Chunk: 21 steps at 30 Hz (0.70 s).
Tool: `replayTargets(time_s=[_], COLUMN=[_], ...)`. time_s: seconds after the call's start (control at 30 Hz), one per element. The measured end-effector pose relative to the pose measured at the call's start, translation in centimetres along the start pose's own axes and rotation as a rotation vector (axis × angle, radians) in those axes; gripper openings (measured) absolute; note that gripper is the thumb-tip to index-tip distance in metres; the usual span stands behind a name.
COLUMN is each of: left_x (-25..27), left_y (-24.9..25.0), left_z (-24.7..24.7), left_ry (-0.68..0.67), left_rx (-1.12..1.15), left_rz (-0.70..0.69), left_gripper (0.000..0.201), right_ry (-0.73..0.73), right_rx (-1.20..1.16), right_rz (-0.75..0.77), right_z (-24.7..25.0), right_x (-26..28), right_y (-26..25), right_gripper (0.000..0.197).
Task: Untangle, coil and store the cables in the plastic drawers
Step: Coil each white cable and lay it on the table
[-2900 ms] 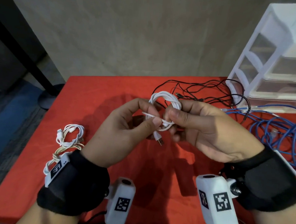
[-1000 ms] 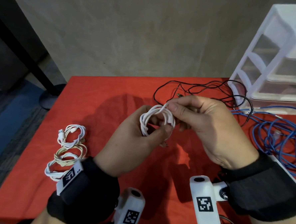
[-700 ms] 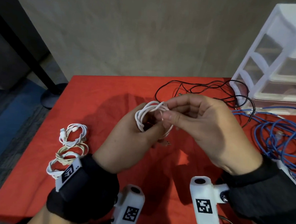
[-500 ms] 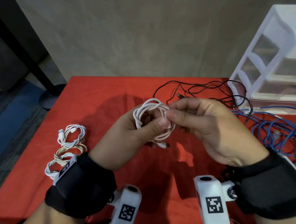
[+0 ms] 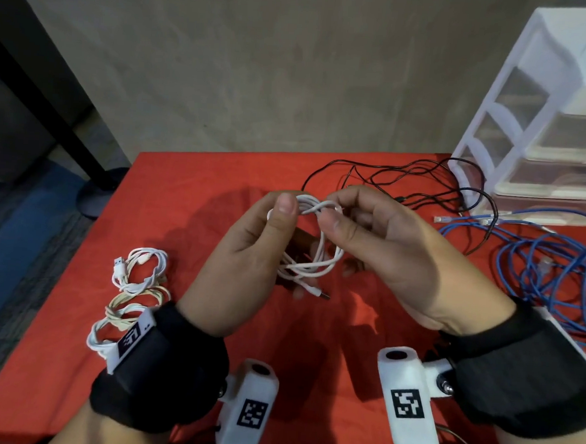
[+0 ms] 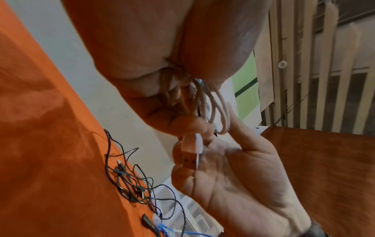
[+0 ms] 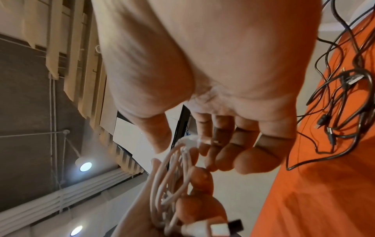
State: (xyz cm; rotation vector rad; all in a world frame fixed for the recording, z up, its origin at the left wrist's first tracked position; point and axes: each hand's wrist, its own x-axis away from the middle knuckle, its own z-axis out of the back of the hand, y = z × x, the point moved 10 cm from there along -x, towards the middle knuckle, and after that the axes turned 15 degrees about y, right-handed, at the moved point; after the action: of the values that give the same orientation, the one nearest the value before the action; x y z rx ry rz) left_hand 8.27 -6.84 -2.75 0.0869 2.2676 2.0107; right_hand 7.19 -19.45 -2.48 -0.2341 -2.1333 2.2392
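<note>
A coiled white USB cable hangs in the air between both hands above the red table. My left hand holds the coil's left side, thumb on top of the loops. My right hand pinches the cable's end at the coil's top between thumb and forefinger. A USB plug dangles below the coil. The white plastic drawer unit stands at the back right.
Three coiled pale cables lie on the table at the left. A loose black cable tangle lies at the back middle, and a blue network cable heap at the right, before the drawers.
The coil has been turned in my hands, and the right thumb and forefinger have shifted to the cable end at the coil's top. The left thumb now rests on the upper loops.
</note>
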Motion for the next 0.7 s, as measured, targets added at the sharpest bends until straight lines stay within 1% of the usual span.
replayTargets(time_s=[0.07, 0.13, 0.2, 0.3, 0.4, 0.47, 0.57, 0.63, 0.7], left_x=[0.0, -0.2, -0.3, -0.4, -0.2, 0.0, 0.1, 0.1, 0.0], left_y=[0.4, 0.4, 0.3, 0.4, 0.6, 0.8, 0.9, 1.0, 1.0], left_z=[0.1, 0.4, 0.8, 1.1, 0.9, 0.7, 0.4, 0.3, 0.4], left_ry=[-0.003, 0.012, 0.038, 0.063, 0.031, 0.026, 0.023, 0.019, 0.027], left_rx=[-0.040, -0.068, -0.094, -0.110, -0.138, -0.146, -0.137, -0.148, -0.180], left_rz=[-0.034, -0.047, -0.064, -0.092, -0.104, -0.114, -0.118, -0.138, -0.165], left_gripper=[0.040, 0.036, 0.032, 0.025, 0.024, 0.024, 0.027, 0.029, 0.030], right_ry=[0.004, 0.013, 0.047, 0.077, 0.078, 0.118, 0.159, 0.163, 0.138], right_rx=[0.026, 0.061, 0.086, 0.125, 0.163, 0.145, 0.070, 0.011, -0.017], right_rz=[0.016, 0.029, 0.029, 0.063, 0.136, 0.145, 0.112, 0.093, 0.079], right_z=[0.1, 0.2, 0.6, 0.9, 1.1, 1.7, 2.1, 2.1, 1.8], right_x=[0.0, -0.2, -0.4, -0.5, -0.6, -0.7, -0.8, -0.7, -0.4], right_y=[0.0, 0.1, 0.4, 0.3, -0.3, -0.4, -0.4, -0.6, -0.8], right_gripper=[0.019, 0.023, 0.025, 0.017, 0.013, 0.010, 0.009, 0.006, 0.003])
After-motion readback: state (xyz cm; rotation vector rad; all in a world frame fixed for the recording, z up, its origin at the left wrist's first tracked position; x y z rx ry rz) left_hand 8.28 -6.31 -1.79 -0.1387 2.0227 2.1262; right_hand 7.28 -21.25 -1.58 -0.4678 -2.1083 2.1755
